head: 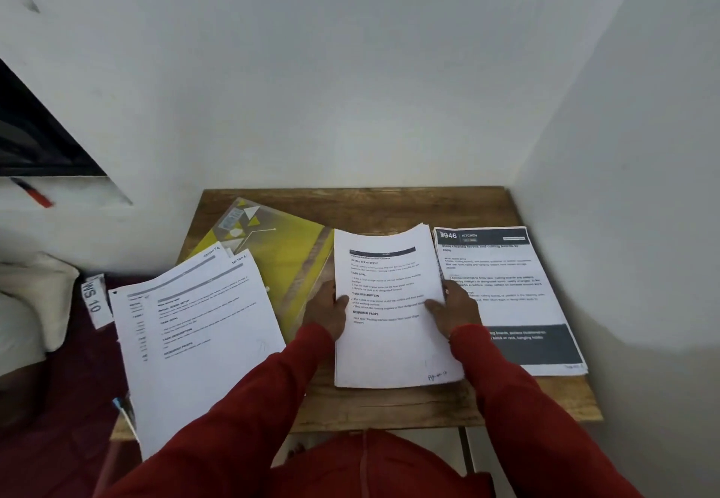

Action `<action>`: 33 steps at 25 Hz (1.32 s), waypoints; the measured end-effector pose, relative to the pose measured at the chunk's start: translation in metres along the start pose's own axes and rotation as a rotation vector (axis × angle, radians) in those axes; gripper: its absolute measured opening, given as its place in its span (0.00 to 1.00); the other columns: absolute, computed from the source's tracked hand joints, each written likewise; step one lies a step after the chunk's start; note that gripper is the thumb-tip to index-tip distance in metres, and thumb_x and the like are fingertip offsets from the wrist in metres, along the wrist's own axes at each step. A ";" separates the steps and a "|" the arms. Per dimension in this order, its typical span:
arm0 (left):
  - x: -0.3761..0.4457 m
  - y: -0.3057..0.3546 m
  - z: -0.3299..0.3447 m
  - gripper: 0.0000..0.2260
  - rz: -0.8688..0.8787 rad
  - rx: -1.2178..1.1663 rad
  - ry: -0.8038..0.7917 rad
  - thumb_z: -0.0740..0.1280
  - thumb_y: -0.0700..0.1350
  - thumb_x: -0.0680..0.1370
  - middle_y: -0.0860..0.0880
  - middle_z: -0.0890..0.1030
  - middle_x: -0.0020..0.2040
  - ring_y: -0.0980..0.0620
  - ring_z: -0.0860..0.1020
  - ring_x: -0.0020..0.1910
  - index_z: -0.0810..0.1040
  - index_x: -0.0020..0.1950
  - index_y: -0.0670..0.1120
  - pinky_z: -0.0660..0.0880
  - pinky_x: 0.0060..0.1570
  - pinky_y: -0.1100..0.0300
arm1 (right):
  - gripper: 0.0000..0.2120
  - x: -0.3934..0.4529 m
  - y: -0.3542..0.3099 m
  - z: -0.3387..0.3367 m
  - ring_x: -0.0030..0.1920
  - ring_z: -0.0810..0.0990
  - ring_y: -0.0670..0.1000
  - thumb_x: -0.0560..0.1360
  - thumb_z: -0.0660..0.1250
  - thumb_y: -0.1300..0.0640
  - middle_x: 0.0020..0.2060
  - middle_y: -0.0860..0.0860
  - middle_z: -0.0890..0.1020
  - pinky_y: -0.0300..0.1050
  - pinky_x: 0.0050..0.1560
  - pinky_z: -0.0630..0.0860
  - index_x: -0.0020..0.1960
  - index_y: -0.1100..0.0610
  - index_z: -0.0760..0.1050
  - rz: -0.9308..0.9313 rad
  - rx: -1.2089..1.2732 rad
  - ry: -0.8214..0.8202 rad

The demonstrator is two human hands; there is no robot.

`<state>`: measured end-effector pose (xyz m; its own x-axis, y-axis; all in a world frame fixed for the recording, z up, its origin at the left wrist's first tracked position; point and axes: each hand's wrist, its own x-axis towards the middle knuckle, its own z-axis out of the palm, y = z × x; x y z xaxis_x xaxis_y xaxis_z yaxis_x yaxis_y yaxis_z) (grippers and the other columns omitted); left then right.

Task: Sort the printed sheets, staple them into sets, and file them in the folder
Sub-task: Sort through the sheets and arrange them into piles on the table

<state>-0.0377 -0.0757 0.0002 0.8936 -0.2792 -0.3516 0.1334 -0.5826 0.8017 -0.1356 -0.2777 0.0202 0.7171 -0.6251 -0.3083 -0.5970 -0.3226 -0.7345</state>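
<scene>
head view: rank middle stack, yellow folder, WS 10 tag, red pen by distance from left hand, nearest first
From the left hand:
1. middle stack, held at its left edge by that hand.
2. yellow folder, just behind and left of the hand.
3. WS 10 tag, off the table's left edge.
4. red pen, far left on the white ledge.

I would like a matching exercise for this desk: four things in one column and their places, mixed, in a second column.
Things:
1. yellow folder
2. middle stack
3. sheet with dark header
4. fanned sheets

Places:
A. held at both side edges by the hands
B. right side of the table
C. hanging over the table's left edge
D. back left, partly under paper

Pairs: 1-D, 2-A, 3-B, 4-C
</scene>
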 end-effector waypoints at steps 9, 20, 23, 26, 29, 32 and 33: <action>-0.002 0.003 -0.001 0.19 0.176 0.289 0.084 0.61 0.39 0.80 0.43 0.78 0.58 0.43 0.77 0.57 0.72 0.70 0.49 0.75 0.59 0.49 | 0.15 0.007 0.010 -0.008 0.59 0.75 0.62 0.74 0.68 0.65 0.55 0.62 0.78 0.49 0.60 0.69 0.61 0.64 0.76 -0.151 -0.225 0.091; 0.003 0.005 0.002 0.14 0.188 0.367 0.102 0.59 0.38 0.80 0.39 0.76 0.56 0.40 0.74 0.57 0.74 0.65 0.40 0.70 0.56 0.53 | 0.15 0.003 0.021 -0.014 0.58 0.74 0.62 0.74 0.68 0.65 0.55 0.61 0.77 0.50 0.61 0.69 0.61 0.62 0.78 -0.262 -0.215 0.160; -0.004 0.003 -0.019 0.16 0.166 0.385 0.178 0.61 0.42 0.81 0.41 0.74 0.64 0.43 0.73 0.63 0.73 0.68 0.41 0.70 0.63 0.52 | 0.13 -0.006 0.006 0.002 0.53 0.77 0.57 0.74 0.67 0.67 0.50 0.57 0.79 0.46 0.57 0.72 0.57 0.61 0.79 -0.409 -0.169 0.139; -0.019 -0.015 -0.057 0.13 0.189 0.310 0.300 0.64 0.46 0.80 0.47 0.78 0.60 0.48 0.76 0.58 0.78 0.64 0.47 0.72 0.61 0.53 | 0.12 -0.019 -0.022 0.035 0.48 0.78 0.49 0.74 0.67 0.67 0.49 0.53 0.81 0.39 0.53 0.73 0.56 0.59 0.80 -0.558 -0.121 0.001; -0.038 -0.053 -0.100 0.10 0.247 0.266 0.517 0.63 0.46 0.80 0.47 0.81 0.55 0.46 0.78 0.52 0.81 0.58 0.47 0.76 0.56 0.50 | 0.12 -0.032 -0.056 0.073 0.40 0.73 0.38 0.74 0.67 0.66 0.47 0.52 0.82 0.22 0.47 0.64 0.56 0.59 0.80 -0.639 -0.086 -0.178; -0.057 -0.097 -0.142 0.11 0.050 0.380 0.761 0.64 0.46 0.79 0.45 0.77 0.60 0.38 0.74 0.57 0.79 0.60 0.48 0.71 0.58 0.43 | 0.15 -0.045 -0.089 0.115 0.43 0.74 0.44 0.76 0.66 0.63 0.49 0.52 0.81 0.29 0.49 0.69 0.62 0.58 0.78 -0.640 -0.114 -0.342; -0.064 -0.108 -0.153 0.13 -0.076 0.390 0.800 0.65 0.48 0.79 0.45 0.74 0.64 0.36 0.70 0.59 0.78 0.63 0.49 0.68 0.59 0.41 | 0.16 -0.048 -0.097 0.129 0.46 0.74 0.46 0.76 0.66 0.61 0.50 0.53 0.80 0.35 0.52 0.72 0.64 0.59 0.76 -0.617 -0.151 -0.396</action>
<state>-0.0439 0.1215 0.0101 0.9396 0.3013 0.1624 0.1791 -0.8371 0.5169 -0.0657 -0.1245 0.0288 0.9966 -0.0056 -0.0825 -0.0668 -0.6436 -0.7624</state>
